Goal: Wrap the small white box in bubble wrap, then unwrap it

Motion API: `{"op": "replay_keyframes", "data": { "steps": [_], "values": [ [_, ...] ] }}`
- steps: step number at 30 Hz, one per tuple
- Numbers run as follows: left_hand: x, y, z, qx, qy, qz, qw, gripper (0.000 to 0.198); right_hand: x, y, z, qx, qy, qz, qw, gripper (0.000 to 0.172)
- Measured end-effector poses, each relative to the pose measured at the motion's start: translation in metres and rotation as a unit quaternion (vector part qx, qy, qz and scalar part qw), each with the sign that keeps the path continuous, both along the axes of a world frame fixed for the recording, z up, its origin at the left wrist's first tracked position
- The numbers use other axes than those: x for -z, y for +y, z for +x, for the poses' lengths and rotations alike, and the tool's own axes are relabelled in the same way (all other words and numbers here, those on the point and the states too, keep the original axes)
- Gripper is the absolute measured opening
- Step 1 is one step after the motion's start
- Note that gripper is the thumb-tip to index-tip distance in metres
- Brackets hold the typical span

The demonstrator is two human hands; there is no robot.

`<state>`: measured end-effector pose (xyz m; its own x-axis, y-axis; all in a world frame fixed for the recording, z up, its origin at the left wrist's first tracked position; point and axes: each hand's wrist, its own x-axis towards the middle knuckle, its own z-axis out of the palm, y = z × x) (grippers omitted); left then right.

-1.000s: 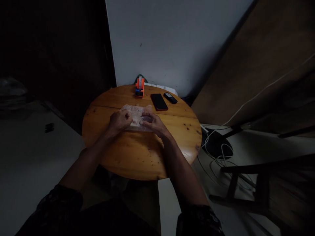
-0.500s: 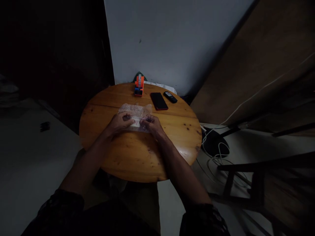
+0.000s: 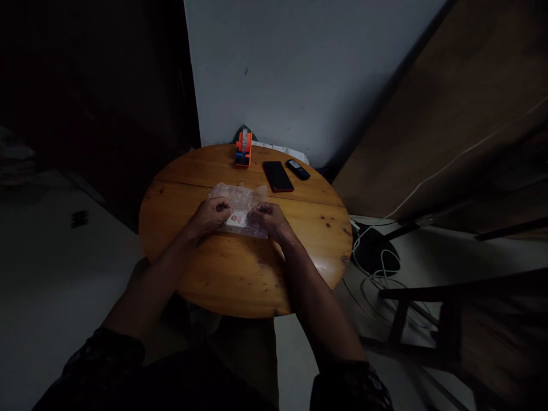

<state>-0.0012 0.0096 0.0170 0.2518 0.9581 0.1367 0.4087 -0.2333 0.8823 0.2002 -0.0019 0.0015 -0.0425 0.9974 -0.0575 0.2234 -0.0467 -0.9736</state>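
A sheet of clear bubble wrap (image 3: 240,197) lies on the round wooden table (image 3: 240,274). On it, between my hands, sits a small white item with red marks (image 3: 236,218); its exact kind does not show. My left hand (image 3: 210,214) pinches the bubble wrap at the item's left side, thumb and forefinger together. On the right, my right hand (image 3: 272,220) also has its fingers closed on the wrap. The fingertips of both hands are partly hidden in the plastic.
An orange tape dispenser (image 3: 244,149) stands at the table's back edge. To its right lie a black phone with a red edge (image 3: 278,176) and a small keypad phone (image 3: 297,169). Pale cables (image 3: 385,268) and a dark wooden chair (image 3: 445,319) are at the right.
Both hands have drawn slightly apart. The white item's red marks now show between them, and the near part of the bubble wrap reaches a little closer to me.
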Motion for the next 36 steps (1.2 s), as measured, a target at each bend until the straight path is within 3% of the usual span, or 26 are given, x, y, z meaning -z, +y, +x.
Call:
{"op": "replay_keyframes", "data": {
  "steps": [3, 7, 11, 14, 16, 20, 25, 30, 36],
  "values": [
    [0.001, 0.000, 0.001, 0.003, -0.002, 0.009, 1.000, 0.016, -0.005, -0.002, 0.002, 0.041, -0.131, 0.090, 0.986, 0.007],
    [0.003, 0.002, 0.001, -0.003, 0.006, 0.023, 1.000, 0.016, -0.020, -0.019, -0.007, 0.078, -0.283, 0.292, 0.910, 0.017],
    [0.007, 0.004, 0.001, 0.005, 0.003, 0.021, 1.000, 0.018, -0.026, -0.032, -0.019, -0.034, -0.381, 0.390, 0.838, 0.019],
    [0.008, 0.004, 0.001, -0.002, 0.002, 0.029, 1.000, 0.019, -0.022, -0.032, -0.023, -0.130, -0.430, 0.384, 0.807, 0.016],
    [0.007, 0.004, 0.002, -0.003, 0.008, 0.029, 1.000, 0.018, -0.020, -0.029, -0.024, -0.151, -0.455, 0.365, 0.798, 0.016],
    [-0.001, 0.003, -0.002, -0.007, 0.011, -0.004, 1.000, 0.021, -0.025, -0.031, -0.027, -0.152, -0.490, 0.332, 0.791, 0.021],
    [-0.012, 0.002, -0.033, -0.042, 0.029, 0.001, 0.999, 0.038, -0.031, -0.036, -0.030, -0.167, -0.518, 0.323, 0.775, 0.032],
    [-0.005, -0.004, -0.060, -0.123, 0.153, -0.029, 0.980, 0.047, -0.027, -0.035, -0.036, -0.162, -0.546, 0.313, 0.760, 0.032],
    [0.001, -0.011, -0.057, -0.150, 0.206, -0.033, 0.966, 0.043, -0.025, -0.034, -0.040, -0.154, -0.563, 0.317, 0.747, 0.029]
  ]
}}
